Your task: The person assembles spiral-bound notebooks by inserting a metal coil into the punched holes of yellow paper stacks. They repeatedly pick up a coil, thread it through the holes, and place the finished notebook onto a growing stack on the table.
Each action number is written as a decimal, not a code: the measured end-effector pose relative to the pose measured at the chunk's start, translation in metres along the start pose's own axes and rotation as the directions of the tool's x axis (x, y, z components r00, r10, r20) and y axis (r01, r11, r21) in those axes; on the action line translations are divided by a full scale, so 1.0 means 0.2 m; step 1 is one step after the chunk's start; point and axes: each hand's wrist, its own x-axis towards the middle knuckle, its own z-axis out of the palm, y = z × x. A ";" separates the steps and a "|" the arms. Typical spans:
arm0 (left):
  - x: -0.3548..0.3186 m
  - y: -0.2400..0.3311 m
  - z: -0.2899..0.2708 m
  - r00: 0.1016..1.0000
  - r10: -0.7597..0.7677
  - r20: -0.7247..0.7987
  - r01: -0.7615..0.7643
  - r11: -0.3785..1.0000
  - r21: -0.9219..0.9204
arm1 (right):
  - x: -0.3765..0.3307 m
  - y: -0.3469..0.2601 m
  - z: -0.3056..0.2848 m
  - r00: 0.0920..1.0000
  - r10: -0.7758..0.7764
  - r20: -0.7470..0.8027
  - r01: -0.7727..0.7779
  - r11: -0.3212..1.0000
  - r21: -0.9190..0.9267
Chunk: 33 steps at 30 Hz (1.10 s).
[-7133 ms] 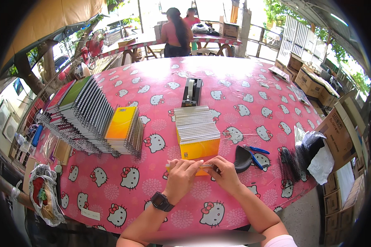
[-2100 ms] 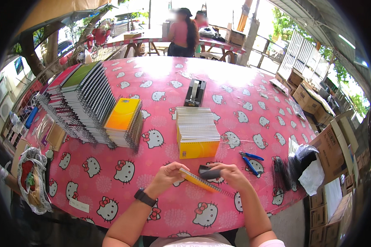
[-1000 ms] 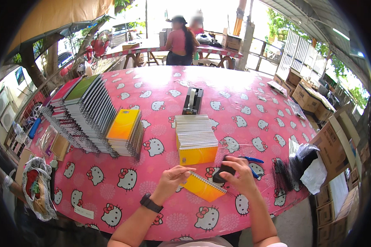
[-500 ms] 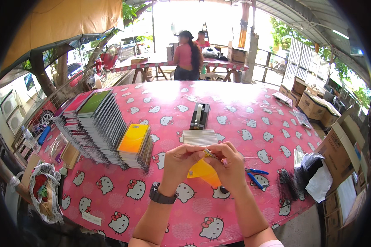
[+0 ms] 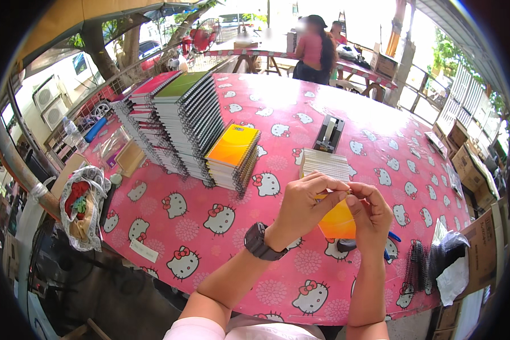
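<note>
My left hand (image 5: 311,207), with a black watch on its wrist, pinches near the upper edge of a yellow-orange notebook (image 5: 337,221). My right hand (image 5: 372,215) is closed at the same edge, the fingertips of both hands meeting there. What exactly lies between the fingertips is mostly hidden. Just beyond the hands lies a stack of pale-edged pages (image 5: 326,163). A black tape dispenser (image 5: 330,134) stands behind that stack. Blue-handled pliers (image 5: 394,237) are partly covered by my right hand, and a dark round object (image 5: 345,245) sits beneath the notebook.
Tall stacks of spiral notebooks with green (image 5: 186,85) and pink (image 5: 157,84) covers stand left, beside a shorter yellow stack (image 5: 232,144). Black binding coils (image 5: 418,266) lie at the right edge near cardboard boxes (image 5: 484,241). A bag (image 5: 99,190) hangs at left. A person (image 5: 314,51) stands beyond.
My view has turned left and down, so the table and stacks appear farther right and higher. Both hands stay together at the notebook's edge, their fingers slightly shifted.
</note>
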 end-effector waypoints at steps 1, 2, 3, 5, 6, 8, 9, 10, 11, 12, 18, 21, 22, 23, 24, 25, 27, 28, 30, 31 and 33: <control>0.00 0.00 0.00 0.999 0.036 -0.001 -0.036 0.999 0.033 | 0.00 0.00 0.00 1.000 0.000 0.005 0.000 1.000 0.016; -0.01 0.00 0.01 0.997 0.072 0.000 -0.072 0.995 0.065 | 0.00 0.02 -0.01 1.000 0.006 0.017 -0.007 1.000 0.025; -0.01 0.00 0.02 0.994 0.108 0.002 -0.108 0.989 0.097 | 0.01 0.04 -0.02 1.000 0.013 0.028 -0.014 0.999 0.035; -0.01 0.00 0.03 0.992 0.124 -0.014 -0.122 0.986 0.113 | 0.01 0.04 -0.04 0.998 0.046 0.053 -0.049 0.997 0.055; -0.01 0.00 0.04 0.991 0.132 -0.023 -0.129 0.984 0.122 | 0.01 0.04 -0.05 0.995 0.070 0.067 -0.074 0.995 0.067; -0.02 0.03 0.04 1.000 0.015 -0.013 -0.014 0.998 0.057 | 0.01 0.03 -0.04 0.994 0.074 0.074 -0.079 0.994 0.075; -0.02 0.04 0.03 0.999 -0.045 -0.006 0.045 0.999 0.026 | 0.01 0.00 -0.03 0.996 0.053 0.068 -0.058 0.996 0.070; -0.02 0.04 0.03 0.997 -0.072 0.006 0.072 0.997 0.013 | 0.01 -0.01 -0.03 0.998 0.032 0.060 -0.035 0.998 0.059; -0.02 0.04 0.03 0.995 -0.100 0.019 0.100 0.995 0.001 | 0.01 -0.01 -0.03 0.998 -0.006 0.063 0.008 1.000 -0.018; -0.01 0.04 0.03 0.991 -0.127 0.030 0.128 0.992 -0.011 | 0.00 0.01 -0.03 0.997 -0.044 0.070 0.050 0.994 -0.095; 0.04 -0.12 -0.11 0.954 -0.142 -0.265 0.156 0.987 0.033 | 0.05 0.04 -0.05 0.979 -0.181 -0.090 0.142 0.932 -0.335; 0.11 -0.19 -0.50 0.759 -0.166 -0.630 0.213 0.977 0.000 | 0.10 0.04 -0.16 0.977 -0.158 -0.140 0.093 0.918 -0.386; 0.10 -0.21 -0.59 0.734 -0.140 -0.664 0.216 0.976 0.033 | 0.11 0.03 -0.22 0.986 -0.112 -0.121 0.057 0.920 -0.388; 0.09 -0.23 -0.67 0.711 -0.110 -0.695 0.217 0.974 0.068 | 0.11 0.02 -0.24 0.992 -0.094 -0.081 0.058 0.929 -0.366; 0.04 -0.30 -0.77 0.761 0.024 -0.649 0.299 0.874 0.383 | 0.11 0.02 -0.23 0.995 -0.090 -0.051 0.065 0.927 -0.369; -0.03 -0.40 -0.86 0.815 0.136 -0.563 0.342 0.672 0.657 | 0.11 0.03 -0.22 0.996 -0.086 -0.018 0.073 0.926 -0.371; -0.07 -0.41 -0.85 0.863 0.047 -0.503 0.427 0.465 0.775 | 0.12 0.04 -0.22 0.996 -0.091 0.007 0.087 0.917 -0.390; -0.08 -0.39 -0.82 0.870 0.043 -0.491 0.437 0.392 0.809 | 0.12 0.04 -0.21 0.995 -0.097 0.015 0.095 0.911 -0.402; -0.07 -0.35 -0.77 0.884 0.036 -0.466 0.446 0.236 0.863 | 0.11 0.04 -0.21 0.995 -0.102 0.018 0.101 0.903 -0.417; -0.05 -0.29 -0.73 0.863 0.025 -0.505 0.487 0.227 0.843 | 0.12 0.04 -0.22 0.995 -0.102 0.018 0.100 0.901 -0.422; -0.05 -0.28 -0.70 0.908 0.128 -0.398 0.361 0.242 0.901 | 0.12 0.04 -0.23 0.994 -0.106 0.016 0.103 0.896 -0.433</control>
